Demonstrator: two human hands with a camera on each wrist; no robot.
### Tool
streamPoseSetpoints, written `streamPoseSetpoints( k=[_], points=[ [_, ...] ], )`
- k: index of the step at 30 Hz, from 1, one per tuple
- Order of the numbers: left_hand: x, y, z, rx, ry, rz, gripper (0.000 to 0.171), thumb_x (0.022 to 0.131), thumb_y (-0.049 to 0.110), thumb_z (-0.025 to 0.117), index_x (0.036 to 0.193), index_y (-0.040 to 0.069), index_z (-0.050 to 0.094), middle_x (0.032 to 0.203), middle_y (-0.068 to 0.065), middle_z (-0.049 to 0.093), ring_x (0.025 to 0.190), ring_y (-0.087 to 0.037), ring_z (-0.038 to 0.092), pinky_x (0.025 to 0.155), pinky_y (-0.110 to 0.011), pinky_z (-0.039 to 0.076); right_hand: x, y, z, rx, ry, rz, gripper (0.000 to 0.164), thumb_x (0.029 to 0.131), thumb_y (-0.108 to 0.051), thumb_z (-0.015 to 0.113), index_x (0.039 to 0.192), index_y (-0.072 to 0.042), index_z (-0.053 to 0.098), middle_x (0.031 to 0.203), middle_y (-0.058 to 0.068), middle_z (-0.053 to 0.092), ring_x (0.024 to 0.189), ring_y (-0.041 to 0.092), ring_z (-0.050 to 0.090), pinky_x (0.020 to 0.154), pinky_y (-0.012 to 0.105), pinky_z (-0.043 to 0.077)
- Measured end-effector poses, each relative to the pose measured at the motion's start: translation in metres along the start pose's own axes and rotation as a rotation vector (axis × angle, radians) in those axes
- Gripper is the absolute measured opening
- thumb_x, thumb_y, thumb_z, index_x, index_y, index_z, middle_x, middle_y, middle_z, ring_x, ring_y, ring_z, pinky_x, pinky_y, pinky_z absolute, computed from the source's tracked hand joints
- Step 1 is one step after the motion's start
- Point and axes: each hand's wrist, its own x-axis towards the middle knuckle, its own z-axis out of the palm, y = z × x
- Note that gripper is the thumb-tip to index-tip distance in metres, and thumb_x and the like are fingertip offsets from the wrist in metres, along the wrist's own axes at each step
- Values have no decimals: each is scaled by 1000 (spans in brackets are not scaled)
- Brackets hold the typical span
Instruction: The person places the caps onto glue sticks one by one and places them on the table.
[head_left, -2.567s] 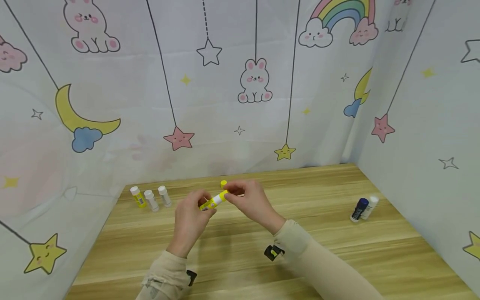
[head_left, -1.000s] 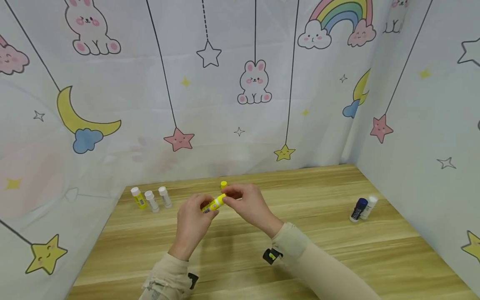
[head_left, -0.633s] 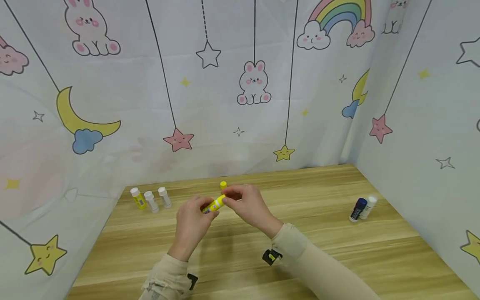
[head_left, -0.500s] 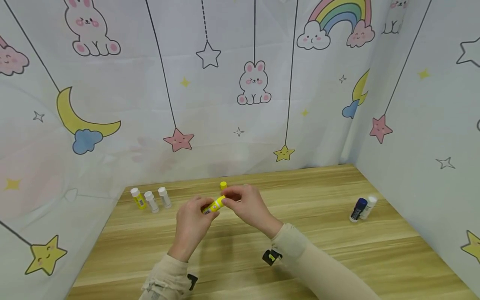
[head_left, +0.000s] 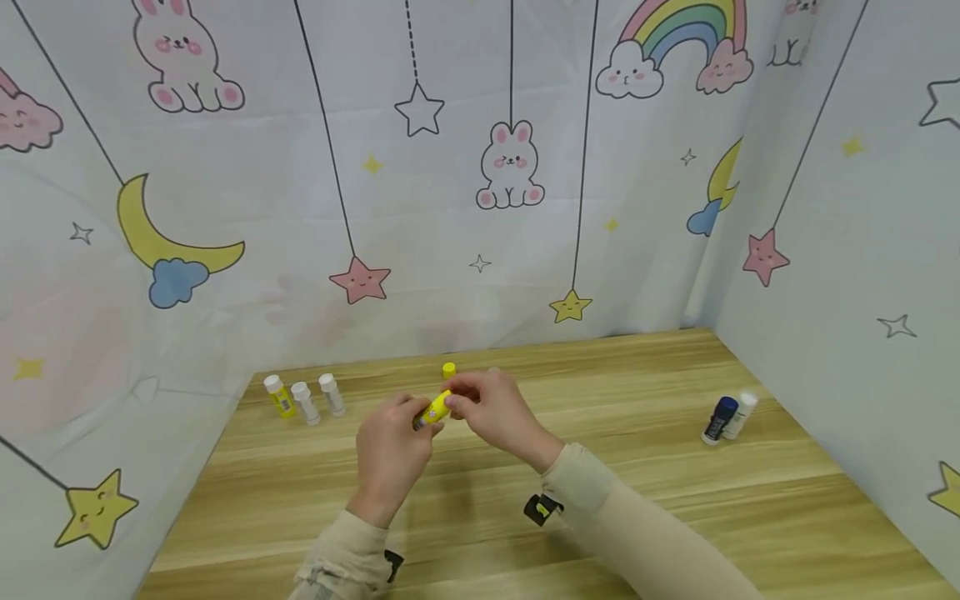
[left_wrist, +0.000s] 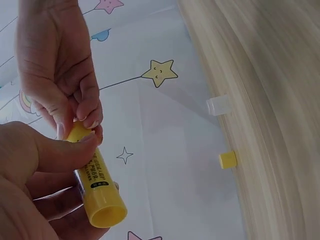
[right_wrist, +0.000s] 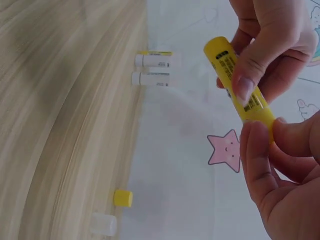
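Note:
My left hand (head_left: 392, 450) grips the body of a yellow glue stick (head_left: 435, 410), which is tilted and raised above the table. The thumb and fingers of my right hand (head_left: 504, 417) pinch its upper end. In the left wrist view, the round lower end of the glue stick (left_wrist: 106, 212) faces the camera. Seen from the right wrist, printed labels show along the glue stick (right_wrist: 227, 65), and the fingertips of my right hand (right_wrist: 282, 172) cover its other end. Behind the hands a small yellow cap (head_left: 448, 369) stands on the table; a translucent cap (right_wrist: 103, 224) is beside it.
At the back left of the wooden table (head_left: 600, 375) stand a yellow glue stick with a white cap (head_left: 281, 397) and two white glue sticks (head_left: 306, 404). A dark blue glue stick (head_left: 720, 421) and a white one (head_left: 741, 415) stand at the right. Patterned cloth (head_left: 450, 208) hangs behind.
A white band showed on the glue stick between the hands; it has narrowed and no longer shows. My left hand has shifted slightly right and turned with the body. The standing sticks keep their places.

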Motion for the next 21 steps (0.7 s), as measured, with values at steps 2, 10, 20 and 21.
streamPoseSetpoints(
  k=[2, 10, 20, 21],
  points=[
    [1, 1, 1, 17, 36, 29, 28, 67, 5, 94, 90, 2, 78, 81, -6, 67, 62, -19, 64, 55, -36, 54, 3, -2, -1, -20, -10, 3, 11, 97, -11, 68, 106, -10, 74, 89, -5, 71, 73, 12, 69, 64, 25, 57],
    [0, 3, 5, 108, 138, 108, 26, 65, -1, 91, 86, 1, 76, 78, -7, 63, 60, -25, 62, 51, -39, 55, 10, -8, -2, -1, -48, 11, 14, 96, -6, 68, 108, -4, 75, 90, -1, 71, 73, 12, 69, 64, 24, 57],
    [-3, 6, 14, 44, 58, 108, 30, 67, 7, 94, 92, 4, 77, 82, -4, 63, 63, -17, 61, 55, -33, 54, -1, 10, -14, 77, -36, 67, 10, 93, -17, 75, 103, -19, 76, 94, -5, 71, 79, 15, 68, 66, 33, 58],
    [-4, 6, 15, 33, 47, 102, 32, 67, 8, 95, 93, 4, 77, 82, -4, 63, 63, -17, 61, 55, -32, 53, -3, 12, -15, 82, -40, 75, 10, 92, -19, 76, 102, -19, 76, 94, -5, 71, 79, 16, 69, 66, 34, 58]
  ],
)
